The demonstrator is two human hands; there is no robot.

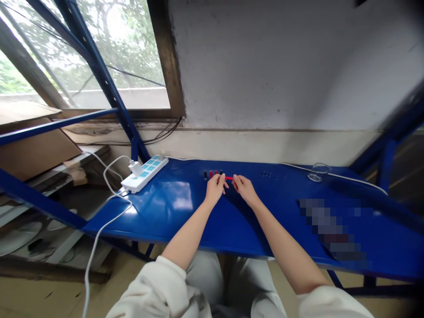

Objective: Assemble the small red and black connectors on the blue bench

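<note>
Both my hands reach to the far middle of a blue metal table (185, 207). My left hand (215, 187) and my right hand (243, 187) pinch the two ends of a thin red piece (229, 178) between their fingertips. Just behind my left hand stands a short row of small red and black upright pieces (212, 173). They are too small to name. A second cluster of tiny dark pieces (269, 174) lies further right on the table.
A white power strip (144, 174) with blue sockets and a plugged charger sits at the table's left back. Its white cable (99, 229) hangs off the left edge. A clear glass dish (318, 172) stands at the back right. Blue rack posts frame both sides.
</note>
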